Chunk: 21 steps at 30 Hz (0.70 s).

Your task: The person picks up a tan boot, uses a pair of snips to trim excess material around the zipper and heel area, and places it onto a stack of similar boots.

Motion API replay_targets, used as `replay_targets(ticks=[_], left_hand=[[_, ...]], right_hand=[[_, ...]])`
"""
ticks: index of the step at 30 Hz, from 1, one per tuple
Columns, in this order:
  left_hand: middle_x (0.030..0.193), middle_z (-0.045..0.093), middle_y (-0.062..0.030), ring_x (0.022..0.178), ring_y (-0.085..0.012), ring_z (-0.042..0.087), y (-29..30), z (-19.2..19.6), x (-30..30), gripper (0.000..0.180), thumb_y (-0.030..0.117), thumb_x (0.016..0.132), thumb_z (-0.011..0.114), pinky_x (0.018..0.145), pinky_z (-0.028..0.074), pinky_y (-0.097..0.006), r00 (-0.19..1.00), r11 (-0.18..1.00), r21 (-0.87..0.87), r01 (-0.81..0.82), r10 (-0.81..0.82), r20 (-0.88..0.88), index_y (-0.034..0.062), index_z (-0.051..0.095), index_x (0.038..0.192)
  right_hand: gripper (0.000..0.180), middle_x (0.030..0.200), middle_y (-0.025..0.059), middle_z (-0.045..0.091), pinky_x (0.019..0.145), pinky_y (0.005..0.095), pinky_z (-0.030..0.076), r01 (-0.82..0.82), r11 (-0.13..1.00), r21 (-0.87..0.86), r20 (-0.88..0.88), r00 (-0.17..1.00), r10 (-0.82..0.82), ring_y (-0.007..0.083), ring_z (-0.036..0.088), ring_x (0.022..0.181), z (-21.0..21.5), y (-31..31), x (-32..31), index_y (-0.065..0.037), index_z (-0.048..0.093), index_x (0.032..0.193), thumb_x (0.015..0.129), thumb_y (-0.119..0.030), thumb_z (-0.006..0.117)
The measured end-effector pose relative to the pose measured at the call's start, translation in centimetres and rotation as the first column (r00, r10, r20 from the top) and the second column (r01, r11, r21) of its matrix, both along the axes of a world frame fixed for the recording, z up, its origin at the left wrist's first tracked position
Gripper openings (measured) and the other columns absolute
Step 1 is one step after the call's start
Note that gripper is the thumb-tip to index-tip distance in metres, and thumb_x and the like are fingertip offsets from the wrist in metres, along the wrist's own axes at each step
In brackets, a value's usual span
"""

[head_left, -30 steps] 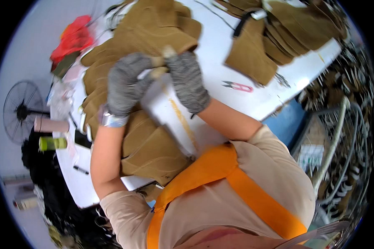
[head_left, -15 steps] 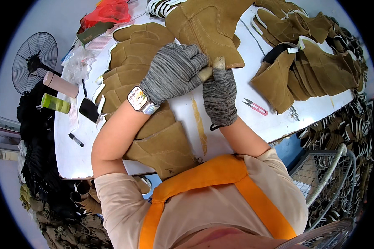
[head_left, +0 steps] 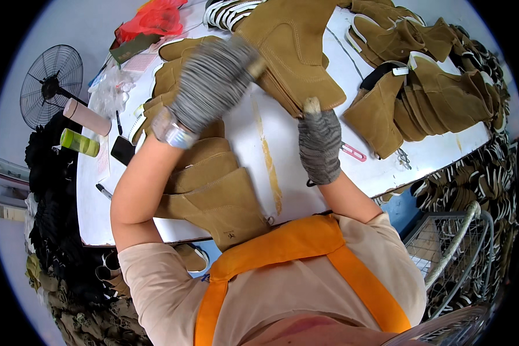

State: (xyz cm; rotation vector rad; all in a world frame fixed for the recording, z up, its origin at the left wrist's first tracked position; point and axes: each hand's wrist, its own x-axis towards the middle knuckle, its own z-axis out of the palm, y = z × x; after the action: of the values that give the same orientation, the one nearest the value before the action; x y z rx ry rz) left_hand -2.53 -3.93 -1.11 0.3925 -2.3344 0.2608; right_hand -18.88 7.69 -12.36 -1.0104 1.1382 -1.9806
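Note:
A tan suede boot upper (head_left: 291,57) with stitched seams lies at the top middle of the table. My right hand (head_left: 320,144), in a grey knit glove with bare-looking tan fingertips, pinches its lower edge, the thumb on top. My left hand (head_left: 213,81), gloved the same way, is smeared by motion beside the upper's left side; its fingers are not clear. Below my left forearm lies a row of overlapping tan boot uppers (head_left: 207,184). Pink-handled thread snips (head_left: 354,151) lie partly behind my right hand.
More boot uppers (head_left: 444,104) are stacked on the right, with small metal scissors (head_left: 403,158) near them. On the left are a phone (head_left: 122,150), a pink bottle (head_left: 86,117), a green bottle (head_left: 78,142) and a fan (head_left: 51,86). A wire cart (head_left: 450,242) stands right of me.
My left hand has moved left and up, away from my right hand. My right hand has shifted slightly right and down, and the upper's lower edge has swung down with it.

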Motion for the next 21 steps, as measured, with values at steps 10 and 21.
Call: replay_targets(ticks=[10, 21], left_hand=[[0.129, 0.058, -0.0091, 0.114, -0.0241, 0.059, -1.0, -1.5, 2.3, 0.061, 0.045, 0.094, 0.066, 0.102, 0.048, -0.037, 0.776, 0.028, 0.781, 0.624, 0.093, -0.624, 0.003, 0.051, 0.136], [0.119, 0.069, -0.0073, 0.108, -0.0212, 0.066, 1.3, -4.9, 1.2, 0.045, 0.014, 0.091, 0.069, 0.097, 0.054, -0.035, 0.709, -0.191, 0.685, 0.703, 0.103, -0.698, 0.0025, 0.056, 0.133]], right_hand=[[0.041, 0.099, 0.0, 0.064, 0.081, 0.0251, 0.048, -0.176, 0.984, -0.021, -0.154, 0.973, 0.171, 0.0093, 0.054, 0.088, 0.7, 1.2, -6.1, -0.002, 0.062, 0.125, 0.098, -0.033, 0.065], [0.053, 0.116, 0.0115, 0.062, 0.096, 0.0359, 0.047, 0.134, 0.973, -0.188, -0.428, 0.881, -0.204, 0.0189, 0.058, 0.11, 7.1, -1.4, -4.2, -0.004, 0.06, 0.127, 0.093, -0.043, 0.068]])
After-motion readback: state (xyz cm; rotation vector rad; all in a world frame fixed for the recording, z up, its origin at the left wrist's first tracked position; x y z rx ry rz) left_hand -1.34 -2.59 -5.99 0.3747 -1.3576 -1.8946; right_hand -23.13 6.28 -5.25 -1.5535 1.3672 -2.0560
